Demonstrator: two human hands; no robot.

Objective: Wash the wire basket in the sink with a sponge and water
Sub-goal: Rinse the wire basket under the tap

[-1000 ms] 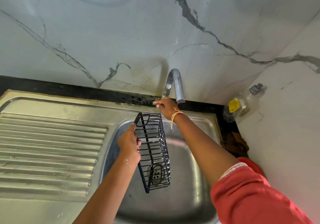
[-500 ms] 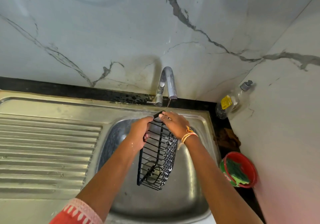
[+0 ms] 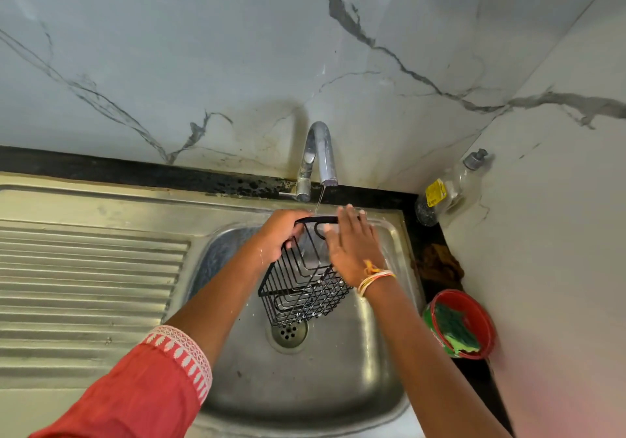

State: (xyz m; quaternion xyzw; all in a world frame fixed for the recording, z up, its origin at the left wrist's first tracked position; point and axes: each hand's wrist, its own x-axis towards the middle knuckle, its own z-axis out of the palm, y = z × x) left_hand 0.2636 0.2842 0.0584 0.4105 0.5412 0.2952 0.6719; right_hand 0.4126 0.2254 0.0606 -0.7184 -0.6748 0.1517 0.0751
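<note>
The black wire basket (image 3: 306,280) now hangs more tilted under the curved chrome tap (image 3: 318,160), and a thin stream of water (image 3: 319,202) falls on its top bar. The right hand (image 3: 352,244), which turned the tap a second ago, now lies flat with open fingers against the basket's side, while the left hand (image 3: 283,238) has moved up to grip the top bar.
</note>
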